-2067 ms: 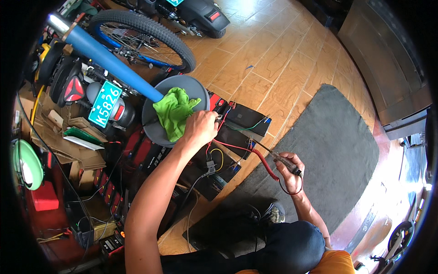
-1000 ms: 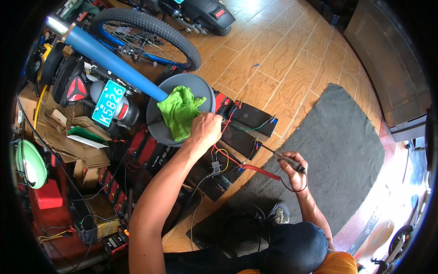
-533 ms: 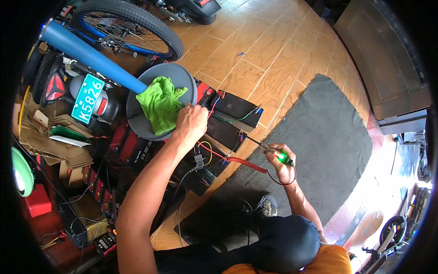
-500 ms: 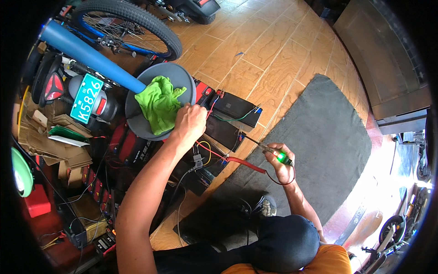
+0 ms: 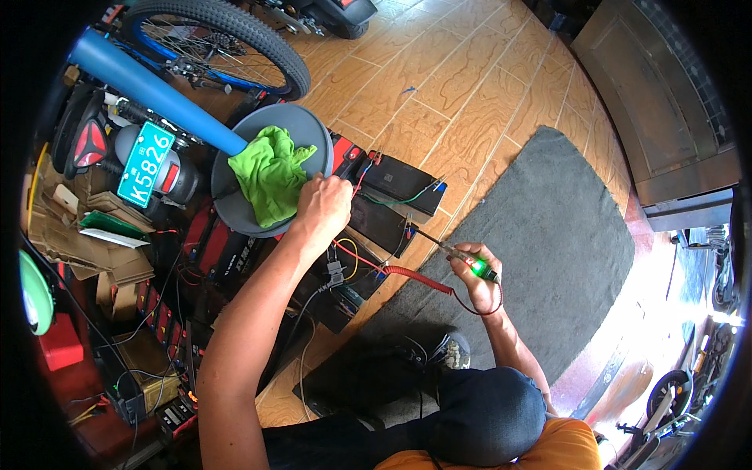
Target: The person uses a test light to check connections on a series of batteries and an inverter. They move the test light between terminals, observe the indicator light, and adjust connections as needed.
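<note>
My right hand is closed around a circuit tester with a glowing green light. Its thin probe reaches left to the blue-marked terminal end of a black battery; whether the tip touches metal is too small to tell. A red coiled cable loops from the tester's rear toward the batteries and runs on below my left hand. Closed in a pinch, my left hand is over the batteries' left ends, and what its fingers hold is hidden. Another black battery, with red and green wires, lies just beyond.
A grey bucket with a green cloth stands beside my left hand. Left of it are a scooter's rear with a green plate, cardboard and tangled wires. A bicycle wheel is behind; a grey mat covers floor at right.
Both hands hold nearly the same pose. The whole view has shifted slightly; the tester's light stays green.
</note>
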Tool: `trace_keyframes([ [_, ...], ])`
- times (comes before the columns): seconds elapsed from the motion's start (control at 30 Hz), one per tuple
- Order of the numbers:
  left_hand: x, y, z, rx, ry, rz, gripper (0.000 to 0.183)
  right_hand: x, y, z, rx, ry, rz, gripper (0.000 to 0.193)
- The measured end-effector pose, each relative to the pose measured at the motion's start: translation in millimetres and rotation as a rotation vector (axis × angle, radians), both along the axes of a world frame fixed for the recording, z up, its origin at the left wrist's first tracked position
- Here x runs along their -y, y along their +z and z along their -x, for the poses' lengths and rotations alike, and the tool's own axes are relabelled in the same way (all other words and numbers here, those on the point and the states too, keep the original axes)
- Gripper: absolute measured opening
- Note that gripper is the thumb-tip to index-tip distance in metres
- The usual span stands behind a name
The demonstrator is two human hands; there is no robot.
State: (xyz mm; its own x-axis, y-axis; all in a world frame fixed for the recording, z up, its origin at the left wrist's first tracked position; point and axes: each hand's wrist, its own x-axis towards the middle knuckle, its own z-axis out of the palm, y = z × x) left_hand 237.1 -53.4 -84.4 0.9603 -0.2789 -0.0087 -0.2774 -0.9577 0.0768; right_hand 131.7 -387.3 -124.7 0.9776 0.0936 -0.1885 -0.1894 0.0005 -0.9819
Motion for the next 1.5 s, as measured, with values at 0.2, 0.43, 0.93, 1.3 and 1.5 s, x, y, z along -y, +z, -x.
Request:
trace_keyframes([
  [0.2,3.5,3.0,0.9,-0.012,0.007,-0.017,0.010,1.0,0.9,0.4,-0.025,0.004,-0.013,0.026],
  [0.43,7.8,4.0,-0.2,-0.016,0.048,-0.039,0.006,0.3,3.4,0.1,-0.027,-0.002,0.006,0.026],
  [0.93,12.0,12.2,2.2,0.016,0.028,-0.058,0.017,1.2,4.1,-0.5,-0.057,0.007,0.028,0.026],
  [1.3,11.5,16.0,0.3,-0.058,0.056,-0.023,0.011,2.4,1.3,-0.9,-0.037,0.022,0.015,0.025],
  [1.5,8.9,39.7,-25.6,-0.198,0.194,0.078,0.016,11.0,9.1,-6.9,-0.057,-0.046,-0.163,0.026],
])
